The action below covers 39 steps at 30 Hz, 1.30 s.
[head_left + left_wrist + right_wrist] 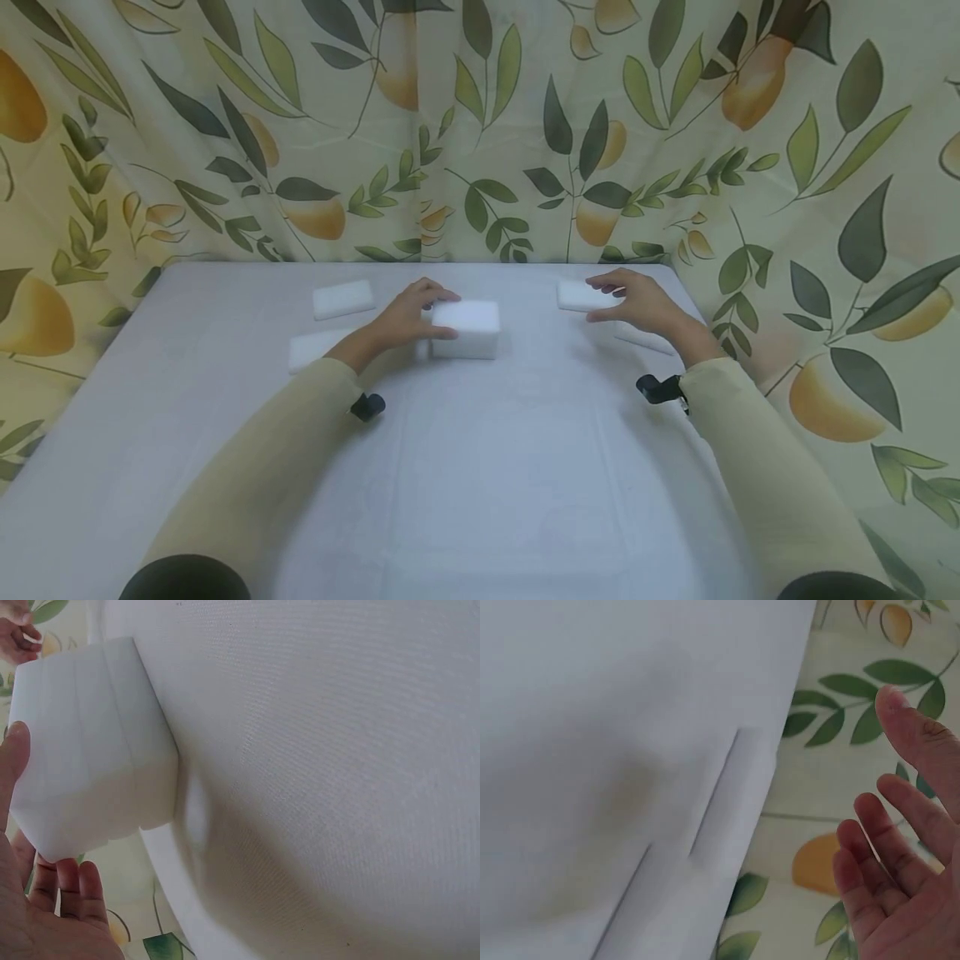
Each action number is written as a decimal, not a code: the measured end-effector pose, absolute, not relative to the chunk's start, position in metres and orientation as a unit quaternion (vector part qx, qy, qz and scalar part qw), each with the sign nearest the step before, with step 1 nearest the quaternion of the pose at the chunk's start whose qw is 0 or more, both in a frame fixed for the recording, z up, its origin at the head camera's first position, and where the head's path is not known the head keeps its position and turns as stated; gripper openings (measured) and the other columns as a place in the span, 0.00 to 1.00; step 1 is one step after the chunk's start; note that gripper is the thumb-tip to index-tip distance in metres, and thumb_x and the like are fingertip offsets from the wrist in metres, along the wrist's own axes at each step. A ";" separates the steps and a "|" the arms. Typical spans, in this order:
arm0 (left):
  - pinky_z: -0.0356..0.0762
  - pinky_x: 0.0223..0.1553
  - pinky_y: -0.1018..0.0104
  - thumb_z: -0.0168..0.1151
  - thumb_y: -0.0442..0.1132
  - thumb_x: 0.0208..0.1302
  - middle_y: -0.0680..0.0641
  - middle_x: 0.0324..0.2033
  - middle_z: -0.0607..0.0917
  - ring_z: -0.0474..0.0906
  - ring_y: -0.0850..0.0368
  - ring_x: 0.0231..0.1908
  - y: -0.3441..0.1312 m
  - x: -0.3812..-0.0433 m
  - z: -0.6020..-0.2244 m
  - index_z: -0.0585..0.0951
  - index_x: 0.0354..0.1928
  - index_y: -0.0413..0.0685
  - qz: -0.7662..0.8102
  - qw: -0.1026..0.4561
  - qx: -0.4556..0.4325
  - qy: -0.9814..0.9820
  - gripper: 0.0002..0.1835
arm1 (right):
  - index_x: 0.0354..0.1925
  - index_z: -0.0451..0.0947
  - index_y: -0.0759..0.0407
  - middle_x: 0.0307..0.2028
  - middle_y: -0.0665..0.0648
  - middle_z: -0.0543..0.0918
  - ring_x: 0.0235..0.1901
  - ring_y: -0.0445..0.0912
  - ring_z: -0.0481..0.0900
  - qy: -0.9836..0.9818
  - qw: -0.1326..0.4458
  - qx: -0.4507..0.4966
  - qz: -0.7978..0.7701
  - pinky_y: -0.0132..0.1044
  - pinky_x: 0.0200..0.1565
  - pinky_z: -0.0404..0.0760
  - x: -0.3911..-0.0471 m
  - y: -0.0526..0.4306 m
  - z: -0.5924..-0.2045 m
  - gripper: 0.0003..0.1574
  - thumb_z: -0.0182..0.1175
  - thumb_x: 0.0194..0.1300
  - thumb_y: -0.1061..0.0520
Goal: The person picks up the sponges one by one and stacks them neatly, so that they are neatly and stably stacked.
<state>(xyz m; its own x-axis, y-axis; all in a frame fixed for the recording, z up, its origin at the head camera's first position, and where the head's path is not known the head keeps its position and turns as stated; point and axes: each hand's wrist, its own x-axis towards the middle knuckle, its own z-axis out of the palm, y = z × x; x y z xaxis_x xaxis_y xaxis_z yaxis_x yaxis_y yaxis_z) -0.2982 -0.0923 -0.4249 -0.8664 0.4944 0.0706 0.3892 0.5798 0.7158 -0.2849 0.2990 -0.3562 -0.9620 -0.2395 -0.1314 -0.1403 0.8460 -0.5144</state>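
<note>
A block of several white sponge-like slabs (467,332), stacked flat with seams between the layers, stands on the white-covered table. My left hand (408,315) holds its left end, with the thumb at the near side and the index finger toward the far side. The left wrist view shows the thumb against the layered stack (90,735) and the other fingers by its end. My right hand (637,302) hovers at the right, fingers apart and holding nothing. Beneath and beyond it lies a white slab (576,295); another slab (645,338) lies nearer, partly hidden by that hand and wrist.
Two more loose white slabs lie left of the stack, a far one (343,300) and a nearer one (315,348) partly covered by the left forearm. The table's back edge runs close behind the slabs. A curtain (525,125) with a fruit-and-leaf print hangs around the table.
</note>
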 end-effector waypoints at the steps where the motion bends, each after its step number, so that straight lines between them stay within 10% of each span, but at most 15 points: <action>1: 0.70 0.59 0.52 0.76 0.53 0.51 0.48 0.56 0.72 0.68 0.50 0.56 -0.092 -0.298 -0.425 0.78 0.62 0.55 0.384 0.069 0.249 0.886 0.35 | 0.68 0.68 0.60 0.64 0.67 0.70 0.63 0.64 0.67 0.956 0.095 -0.096 -0.259 0.59 0.63 0.68 -0.284 0.305 -0.357 0.48 0.73 0.55 0.44; 39: 0.70 0.60 0.52 0.77 0.51 0.50 0.47 0.57 0.73 0.69 0.49 0.57 -0.092 -0.295 -0.426 0.78 0.62 0.54 0.394 0.062 0.245 0.884 0.35 | 0.74 0.56 0.60 0.69 0.76 0.56 0.66 0.73 0.56 0.960 0.149 0.010 -0.238 0.70 0.60 0.64 -0.271 0.413 -0.401 0.59 0.69 0.56 0.36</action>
<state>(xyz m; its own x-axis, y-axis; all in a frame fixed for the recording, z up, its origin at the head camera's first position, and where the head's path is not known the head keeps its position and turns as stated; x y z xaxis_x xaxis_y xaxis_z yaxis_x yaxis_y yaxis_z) -0.2948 -0.0921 -0.4263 -0.8724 0.4816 0.0840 0.3846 0.5701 0.7260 -0.2712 0.4129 -0.4006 -0.9556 -0.0520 -0.2900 0.0897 0.8863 -0.4543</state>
